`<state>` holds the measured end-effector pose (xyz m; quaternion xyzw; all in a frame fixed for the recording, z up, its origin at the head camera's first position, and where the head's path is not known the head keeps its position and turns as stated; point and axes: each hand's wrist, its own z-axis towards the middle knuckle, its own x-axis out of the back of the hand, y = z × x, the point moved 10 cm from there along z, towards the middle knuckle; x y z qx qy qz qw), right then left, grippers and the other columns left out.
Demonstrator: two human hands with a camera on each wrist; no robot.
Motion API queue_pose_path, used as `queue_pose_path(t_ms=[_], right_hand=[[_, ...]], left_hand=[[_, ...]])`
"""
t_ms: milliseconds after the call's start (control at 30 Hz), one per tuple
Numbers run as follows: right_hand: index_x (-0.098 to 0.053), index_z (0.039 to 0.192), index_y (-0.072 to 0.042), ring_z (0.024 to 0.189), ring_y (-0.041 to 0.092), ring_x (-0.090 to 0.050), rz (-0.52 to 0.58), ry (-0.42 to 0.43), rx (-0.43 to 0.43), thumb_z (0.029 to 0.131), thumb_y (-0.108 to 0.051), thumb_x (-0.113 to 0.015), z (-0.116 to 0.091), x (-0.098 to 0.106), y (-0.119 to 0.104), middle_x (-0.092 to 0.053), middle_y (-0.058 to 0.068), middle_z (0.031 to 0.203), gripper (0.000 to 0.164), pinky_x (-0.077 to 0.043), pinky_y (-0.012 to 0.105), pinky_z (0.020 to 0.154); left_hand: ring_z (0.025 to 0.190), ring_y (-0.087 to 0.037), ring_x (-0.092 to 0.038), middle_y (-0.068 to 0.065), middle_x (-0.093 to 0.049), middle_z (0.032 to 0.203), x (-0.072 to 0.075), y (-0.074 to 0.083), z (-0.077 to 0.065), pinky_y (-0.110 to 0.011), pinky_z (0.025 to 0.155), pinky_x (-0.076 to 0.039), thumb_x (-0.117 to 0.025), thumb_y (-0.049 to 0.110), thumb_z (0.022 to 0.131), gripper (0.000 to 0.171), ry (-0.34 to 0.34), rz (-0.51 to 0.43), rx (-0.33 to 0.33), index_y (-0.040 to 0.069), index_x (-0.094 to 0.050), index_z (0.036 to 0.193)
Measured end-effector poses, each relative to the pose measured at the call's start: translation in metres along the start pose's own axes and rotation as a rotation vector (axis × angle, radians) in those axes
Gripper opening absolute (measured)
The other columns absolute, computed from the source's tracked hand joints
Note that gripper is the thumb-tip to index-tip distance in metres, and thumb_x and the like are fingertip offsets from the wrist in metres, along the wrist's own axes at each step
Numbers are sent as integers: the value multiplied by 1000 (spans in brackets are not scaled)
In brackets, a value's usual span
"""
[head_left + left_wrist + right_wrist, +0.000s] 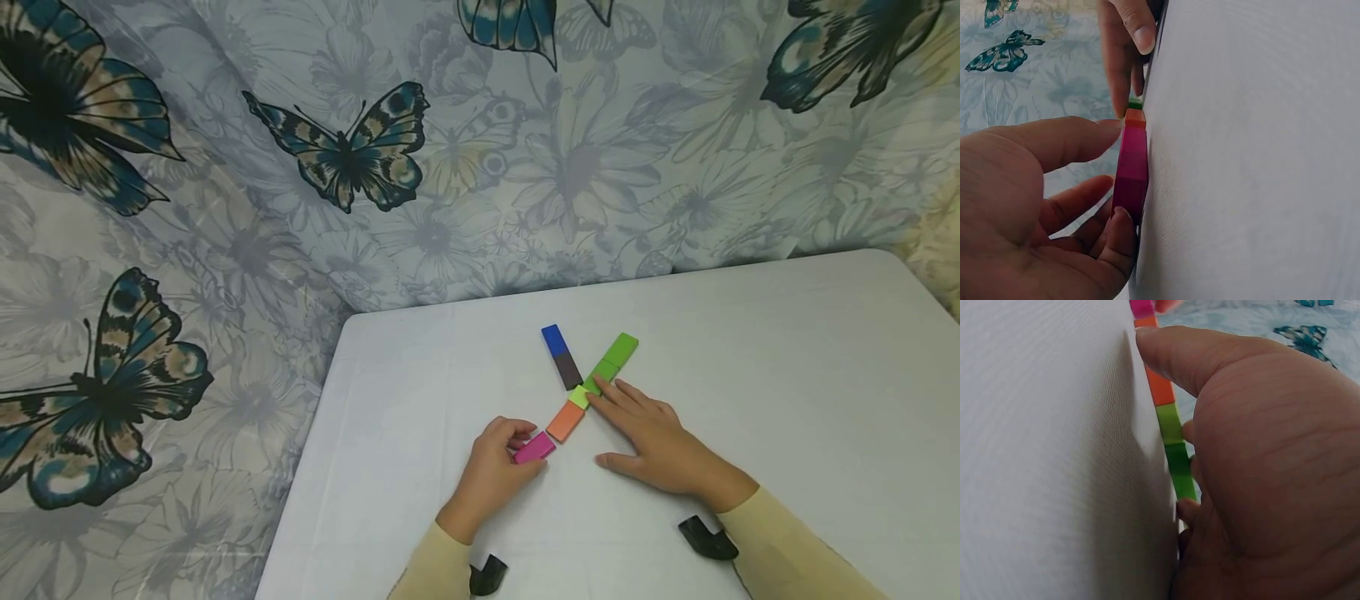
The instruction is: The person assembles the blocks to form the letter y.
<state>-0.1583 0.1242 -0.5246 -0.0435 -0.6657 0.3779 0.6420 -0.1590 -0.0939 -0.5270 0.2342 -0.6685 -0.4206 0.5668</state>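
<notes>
My left hand (497, 471) holds a magenta block (535, 447) by its sides, thumb along the near side and fingers curled at the far side. An orange block (566, 422) lies just beyond it in a slanting row. After the orange come a small yellow-green block (579, 397) and green blocks (621, 348). My right hand (652, 437) lies palm down beside the row, its fingers stretched out and fingertips touching the yellow-green and green blocks. In the right wrist view its thumb (1172, 353) partly covers the orange block.
A blue block (555, 340) and a dark brown block (567, 372) lie end to end, slanting toward the row's middle. The white table (787, 350) ends at a butterfly-patterned cloth (465, 167) behind and to the left. Black wrist devices (708, 538) sit beside both sleeves.
</notes>
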Motion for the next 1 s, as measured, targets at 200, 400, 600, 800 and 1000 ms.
queue_pose_path(t_ms=[200,400,600,800,1000], right_hand=[[-45,167,-13,160,45,-23,2,-16,-11,95,-45,-85,1,-2,1,-30,12,176,88,-27,69,113],[-45,168,-13,160,44,-21,0,-26,-18,95,-44,-85,2,-2,3,-29,11,177,89,-27,68,114],[-46,167,-12,159,45,-24,4,-10,-4,94,-46,-85,-2,1,2,-31,12,176,89,-28,69,112],[-45,168,-13,160,44,-22,16,-24,-7,95,-46,-85,0,-2,2,-28,11,177,89,-27,67,114],[-45,168,-13,160,43,-24,60,-24,-15,97,-47,-82,0,1,5,-26,12,178,87,-28,70,114]], left_hand=[[104,-14,-67,0,-67,116,2,2,-2,-31,87,-59,-88,5,91,40,-6,-57,2,6,-73,128],[105,-19,-68,-4,-68,120,1,4,-2,-32,88,-59,-83,3,94,34,-18,-108,13,4,-73,127],[104,-19,-68,-5,-68,121,2,6,-3,-29,86,-59,-79,2,96,32,-29,-142,33,3,-73,128],[104,-20,-68,-5,-67,122,6,6,-4,-30,87,-58,-79,5,97,31,-49,-125,39,4,-73,128],[111,-21,-66,1,-68,126,20,9,1,-33,86,-56,-77,15,101,32,-64,-6,15,11,-73,133]])
